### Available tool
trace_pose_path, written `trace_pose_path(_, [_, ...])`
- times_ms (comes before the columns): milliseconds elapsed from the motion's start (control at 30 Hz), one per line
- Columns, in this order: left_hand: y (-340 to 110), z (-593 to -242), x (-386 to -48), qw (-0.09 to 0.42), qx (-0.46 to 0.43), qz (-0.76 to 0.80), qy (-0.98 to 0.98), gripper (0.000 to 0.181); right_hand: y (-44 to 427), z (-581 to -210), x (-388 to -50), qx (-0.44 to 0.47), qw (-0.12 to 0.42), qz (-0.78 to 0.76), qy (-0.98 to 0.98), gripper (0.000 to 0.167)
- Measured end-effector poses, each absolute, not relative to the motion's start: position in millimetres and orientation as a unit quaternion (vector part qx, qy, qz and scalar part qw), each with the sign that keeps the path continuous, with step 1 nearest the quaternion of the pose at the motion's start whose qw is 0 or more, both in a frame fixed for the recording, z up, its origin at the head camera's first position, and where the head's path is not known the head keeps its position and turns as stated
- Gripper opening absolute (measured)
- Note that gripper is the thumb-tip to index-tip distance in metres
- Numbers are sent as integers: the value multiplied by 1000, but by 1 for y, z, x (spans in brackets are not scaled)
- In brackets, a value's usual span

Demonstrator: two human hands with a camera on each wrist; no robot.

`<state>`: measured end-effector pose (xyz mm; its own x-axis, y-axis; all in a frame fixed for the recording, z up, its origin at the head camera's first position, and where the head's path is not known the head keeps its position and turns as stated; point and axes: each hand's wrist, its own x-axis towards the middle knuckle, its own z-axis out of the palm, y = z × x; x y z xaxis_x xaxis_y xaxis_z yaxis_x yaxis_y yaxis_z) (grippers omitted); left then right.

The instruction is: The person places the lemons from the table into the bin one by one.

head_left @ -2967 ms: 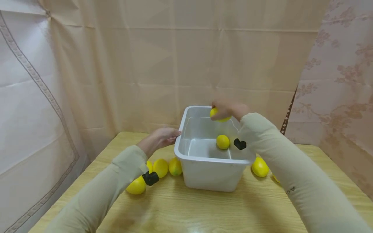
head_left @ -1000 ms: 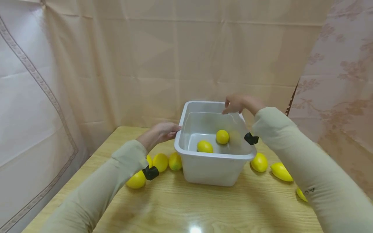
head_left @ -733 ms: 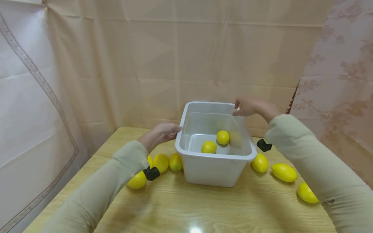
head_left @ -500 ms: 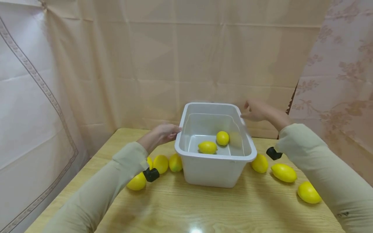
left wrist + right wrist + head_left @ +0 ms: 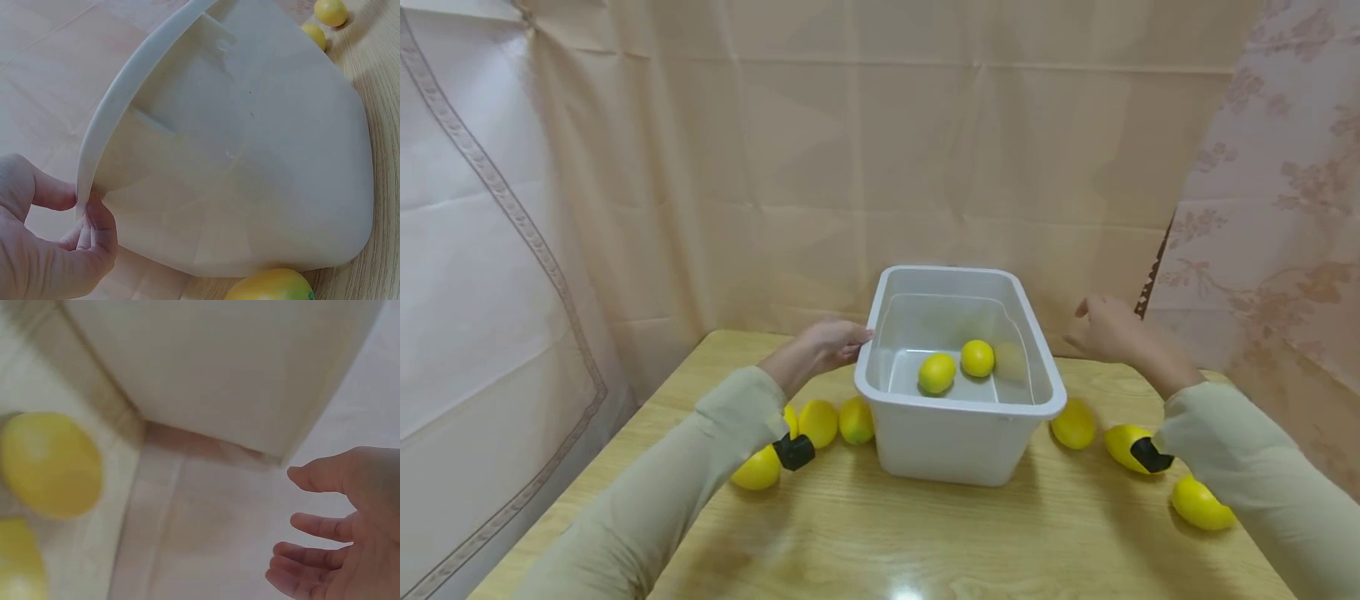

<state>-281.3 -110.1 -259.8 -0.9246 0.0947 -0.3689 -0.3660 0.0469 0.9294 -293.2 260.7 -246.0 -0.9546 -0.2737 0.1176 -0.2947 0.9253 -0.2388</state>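
Note:
A light grey plastic bin (image 5: pixel 951 446) stands on the table with two lemons inside, the nearer lemon (image 5: pixel 937 373) left of the farther lemon (image 5: pixel 977 358). My left hand (image 5: pixel 826 346) pinches the bin's left rim between thumb and fingers, which the left wrist view shows plainly at the rim (image 5: pixel 94 144). Off the bin's right side, in the air, my right hand (image 5: pixel 1108 329) holds nothing; its fingers are spread and loosely bent in the right wrist view. Below it on the table lie a lemon (image 5: pixel 1073 423) beside the bin, another lemon (image 5: pixel 1126 446) and a third lemon (image 5: pixel 1201 503).
Left of the bin, near my left forearm, several more yellow fruits rest on the wooden table (image 5: pixel 865 533), among them a greenish-tipped one (image 5: pixel 856 420) beside the bin and a nearer one (image 5: pixel 757 468). A beige curtain (image 5: pixel 790 167) hangs behind the table's far edge.
My right hand let a lemon go into the bin, then moved right and down past the rim. That lemon rolled a little inside. My left hand stays on the left rim.

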Motion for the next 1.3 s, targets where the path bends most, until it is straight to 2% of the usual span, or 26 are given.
trace_pose_path(467, [-108, -259, -283, 169, -94, 677, 710, 40, 274, -297, -272, 147, 61, 104, -982, 48])
trace_pose_path(1033, [-107, -258, -284, 166, -94, 678, 710, 40, 273, -320, -268, 141, -50, 73, -986, 51])
trace_pose_path(1300, [-105, -260, -285, 163, -102, 678, 709, 39, 272, -327, -264, 153, -54, 97, -982, 42])
